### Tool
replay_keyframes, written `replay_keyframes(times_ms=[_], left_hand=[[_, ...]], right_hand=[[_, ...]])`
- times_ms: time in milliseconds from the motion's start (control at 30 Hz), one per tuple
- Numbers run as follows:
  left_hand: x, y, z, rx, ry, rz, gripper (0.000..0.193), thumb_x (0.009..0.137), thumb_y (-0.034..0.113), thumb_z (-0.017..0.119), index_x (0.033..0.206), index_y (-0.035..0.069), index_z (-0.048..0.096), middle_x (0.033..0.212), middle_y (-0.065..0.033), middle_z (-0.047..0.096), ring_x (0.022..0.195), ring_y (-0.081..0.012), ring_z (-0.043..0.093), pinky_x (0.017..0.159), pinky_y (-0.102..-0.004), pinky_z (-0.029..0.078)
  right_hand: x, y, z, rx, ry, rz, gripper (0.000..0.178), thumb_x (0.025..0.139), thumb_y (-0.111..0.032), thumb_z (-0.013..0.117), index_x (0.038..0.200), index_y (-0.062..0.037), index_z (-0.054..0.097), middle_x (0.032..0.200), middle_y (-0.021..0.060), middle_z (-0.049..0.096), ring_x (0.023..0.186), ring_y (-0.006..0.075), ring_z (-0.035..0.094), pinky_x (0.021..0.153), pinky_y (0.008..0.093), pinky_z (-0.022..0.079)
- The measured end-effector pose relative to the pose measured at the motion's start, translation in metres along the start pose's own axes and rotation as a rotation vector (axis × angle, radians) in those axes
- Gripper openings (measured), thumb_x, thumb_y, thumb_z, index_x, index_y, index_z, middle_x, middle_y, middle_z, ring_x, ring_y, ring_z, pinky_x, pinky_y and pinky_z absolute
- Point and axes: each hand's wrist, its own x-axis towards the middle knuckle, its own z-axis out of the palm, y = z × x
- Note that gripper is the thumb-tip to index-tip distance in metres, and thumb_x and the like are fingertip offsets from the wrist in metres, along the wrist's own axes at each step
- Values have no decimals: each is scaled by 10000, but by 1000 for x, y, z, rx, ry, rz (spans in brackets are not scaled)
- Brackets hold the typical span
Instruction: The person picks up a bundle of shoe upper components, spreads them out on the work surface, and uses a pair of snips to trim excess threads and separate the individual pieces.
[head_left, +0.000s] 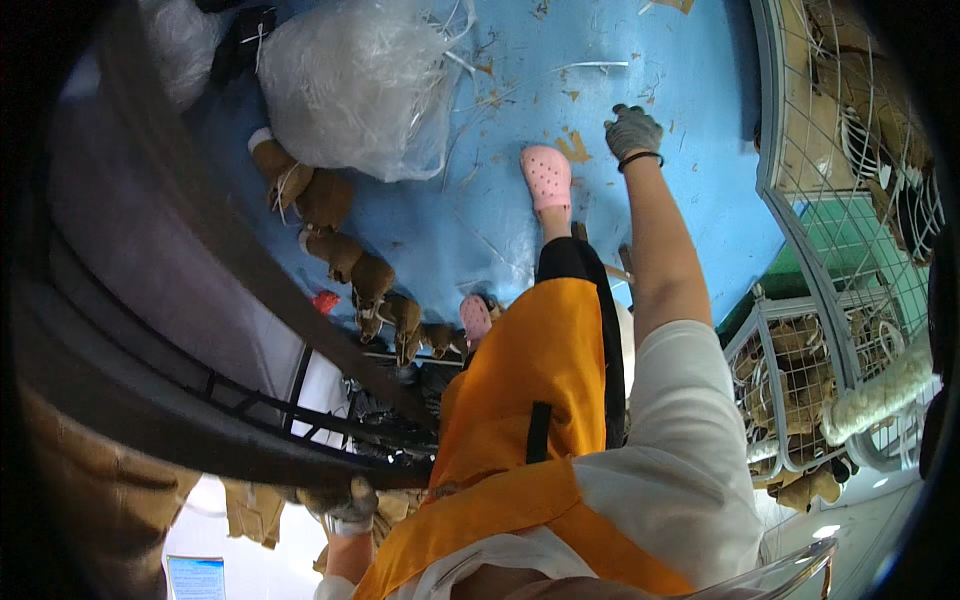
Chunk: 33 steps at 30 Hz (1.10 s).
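Observation:
My right hand [633, 132], in a grey glove with a dark band at the wrist, reaches out over the blue floor [690, 180]. Its fingers are slightly bent and apart, with nothing visible in them. Close by on the floor lie torn brown scraps [574, 148] and a thin white strip [597, 65]. Low on the left, my gloved left hand [350, 505] is beside the end of a dark beam [330, 468]. Its fingers are partly hidden, and brown pieces [253, 512] hang near it.
A large clear plastic bag [355, 90] lies at the far left. Bundled brown pieces [372, 275] line the floor beside a dark curved frame [210, 190]. Wire mesh cages [790, 340] with brown goods stand on the right. A pink clog [546, 175] is on my foot.

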Motion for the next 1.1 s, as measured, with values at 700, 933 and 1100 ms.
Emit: replay_keyframes(times_ms=[700, 933, 1100], left_hand=[[75, 70, 43, 300, 319, 381, 820, 792, 483, 671, 1401, 92, 285, 1399, -209, 245, 1286, -324, 295, 1043, -447, 297], [65, 83, 39, 287, 364, 448, 820, 795, 487, 666, 1411, 97, 291, 1440, -221, 189, 1322, -338, 246, 1056, -461, 273], [67, 89, 32, 249, 393, 555, 820, 796, 490, 662, 1418, 101, 295, 1468, -230, 149, 1349, -347, 211, 1066, -471, 255]], right_hand=[[100, -133, 137, -198, 82, -387, 499, 942, -212, 304, 1436, -164, 364, 1519, 37, 302, 1422, 262, 225, 1161, 530, 27], [62, -147, 147, 488, 225, -492, 434, 879, -136, 529, 1312, -111, 514, 1352, 96, 488, 1274, 240, 436, 1098, 438, 271], [-51, -126, 41, 1738, -229, -478, 434, 882, -116, 616, 1298, -21, 532, 1264, 73, 561, 1119, 188, 547, 993, 279, 398]])
